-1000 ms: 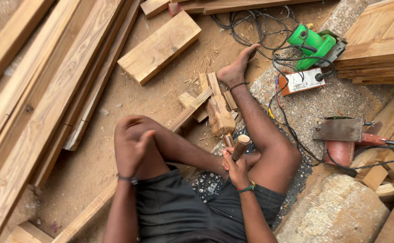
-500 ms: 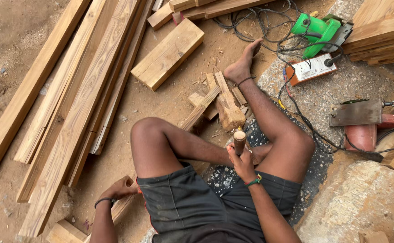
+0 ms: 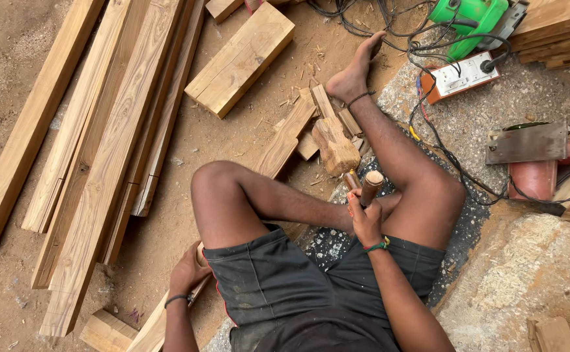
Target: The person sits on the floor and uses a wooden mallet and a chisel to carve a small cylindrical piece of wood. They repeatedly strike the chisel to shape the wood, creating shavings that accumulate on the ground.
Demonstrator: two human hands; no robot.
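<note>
- The right hand (image 3: 365,220) was closed in a full fist round a brown round-ended wooden handle (image 3: 370,185), which stood nearly upright between the person's thighs.
- The left hand (image 3: 189,268) rested with fingers curled over the edge of a pale wooden plank (image 3: 158,319) lying on the sandy ground (image 3: 11,85) beside the left hip; whether it gripped the plank could not be told.
- A pale wooden mallet with a blocky head (image 3: 334,146) lay just beyond the handle, among short wood offcuts (image 3: 285,137) near the outstretched foot.
- Long pale timber planks (image 3: 102,150) lay side by side toward the left edge of the ground.
- A thick rectangular timber block (image 3: 242,57) lay beyond the knee.
- A green power tool (image 3: 470,16) and an orange-and-white socket box (image 3: 462,75) sat near the upper right corner, amid black cables (image 3: 428,124).
</note>
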